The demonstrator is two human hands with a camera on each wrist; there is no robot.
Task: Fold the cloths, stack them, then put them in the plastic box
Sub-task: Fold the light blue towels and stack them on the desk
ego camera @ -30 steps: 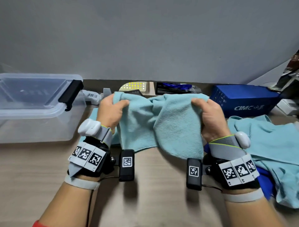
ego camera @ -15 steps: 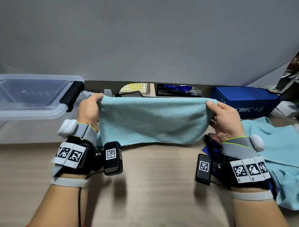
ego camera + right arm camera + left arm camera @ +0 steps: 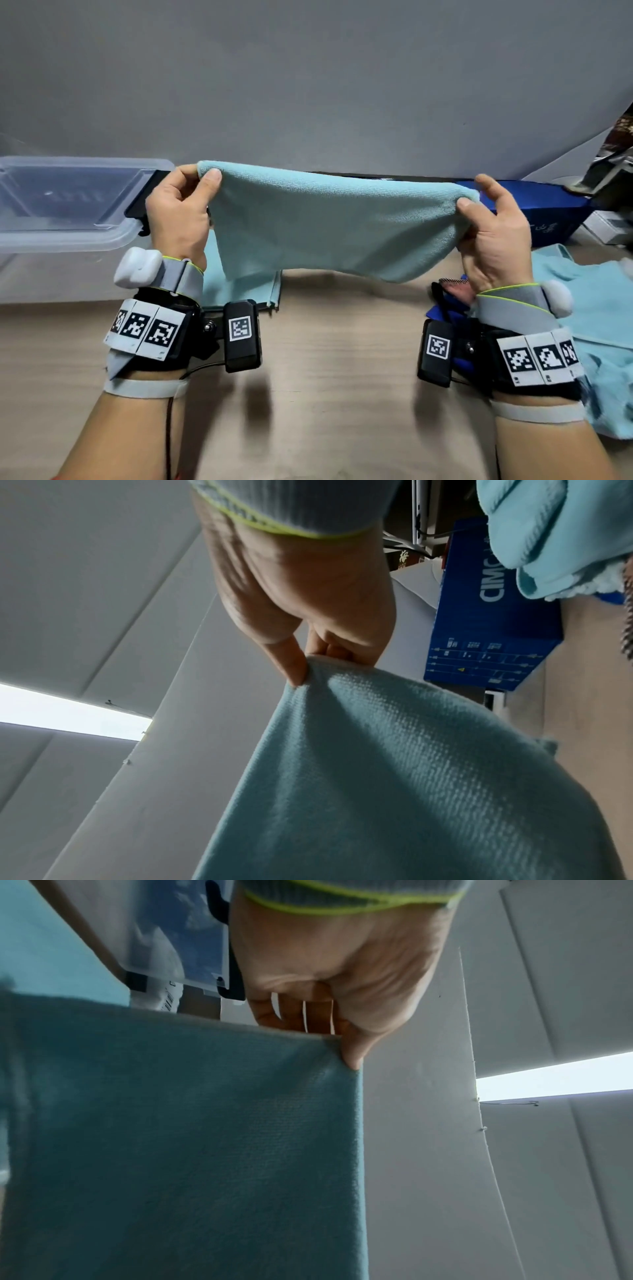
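The left hand (image 3: 178,212) pinches the upper left corner of a light blue cloth (image 3: 329,226) between thumb and curled fingers, and the right hand (image 3: 493,233) pinches the upper right corner the same way. Held between them, the cloth hangs in the air above the middle of the bench (image 3: 335,394), clear of its surface; its long axis runs left to right, its top edge is drawn nearly straight, and its lower edge sags free.

Three light blue cloths can be counted. The second cloth (image 3: 246,287) lies flat on the bench behind the left wrist, partly hidden by the held one. The third cloth (image 3: 603,308) lies crumpled toward the bench's right edge, with a dark blue piece of fabric (image 3: 448,308) just beside it under the right wrist.

One clear plastic box (image 3: 68,212) sits at the bench's back left corner. One blue carton (image 3: 548,219) stands at the back right, against the grey wall.
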